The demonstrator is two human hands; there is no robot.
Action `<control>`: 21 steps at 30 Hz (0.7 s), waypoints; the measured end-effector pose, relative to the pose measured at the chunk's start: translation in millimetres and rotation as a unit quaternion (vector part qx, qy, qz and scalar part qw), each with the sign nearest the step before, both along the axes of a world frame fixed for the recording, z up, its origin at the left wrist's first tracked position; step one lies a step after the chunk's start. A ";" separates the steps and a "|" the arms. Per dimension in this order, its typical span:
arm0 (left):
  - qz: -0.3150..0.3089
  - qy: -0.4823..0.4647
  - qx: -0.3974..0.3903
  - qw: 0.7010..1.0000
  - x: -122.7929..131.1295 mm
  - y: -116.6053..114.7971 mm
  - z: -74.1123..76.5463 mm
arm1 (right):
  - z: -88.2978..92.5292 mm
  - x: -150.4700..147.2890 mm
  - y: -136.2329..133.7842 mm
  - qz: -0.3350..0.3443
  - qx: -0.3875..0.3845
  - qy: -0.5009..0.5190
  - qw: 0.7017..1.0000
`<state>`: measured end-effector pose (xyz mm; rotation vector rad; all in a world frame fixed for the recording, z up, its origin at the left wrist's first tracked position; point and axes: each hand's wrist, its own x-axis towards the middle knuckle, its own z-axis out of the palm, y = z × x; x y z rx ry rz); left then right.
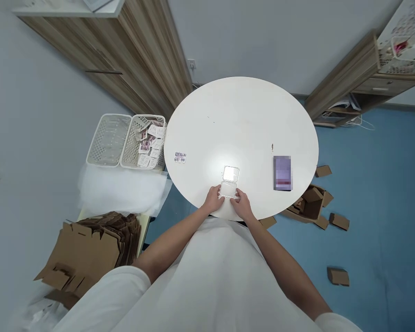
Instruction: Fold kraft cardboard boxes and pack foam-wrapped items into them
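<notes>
Lying left of the clear hinged case point(228, 188) is a purple-patterned card point(180, 157). The left hand's point(213, 199) grip clamps the left side of the case, open on the white surface point(242, 120); the right hand's point(242, 204) grip clamps its right side. Right of the case lies a pixelated purple rectangle point(282, 173).

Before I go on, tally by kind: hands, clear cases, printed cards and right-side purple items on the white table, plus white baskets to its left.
Hands: 2 (left hand, right hand)
Clear case, lid open: 1
Printed card: 1
Purple item: 1
White baskets: 2 (left basket, right basket)
Total: 7
</notes>
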<state>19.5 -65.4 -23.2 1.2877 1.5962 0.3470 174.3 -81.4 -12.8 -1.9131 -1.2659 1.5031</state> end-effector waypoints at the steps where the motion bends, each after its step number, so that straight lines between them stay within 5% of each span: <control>1: 0.004 -0.001 0.006 1.000 1.3 2.0 -0.3 | -0.4 0.1 2.7 -0.003 0.008 0.006 1.000; 9: 0.049 -0.010 0.022 0.999 8.8 18.3 -7.2 | -2.9 2.1 29.9 0.015 0.030 0.019 0.999; 21: 0.044 -0.045 0.037 0.997 5.6 14.2 -11.0 | -7.2 -1.2 26.2 -0.010 0.033 0.012 0.999</control>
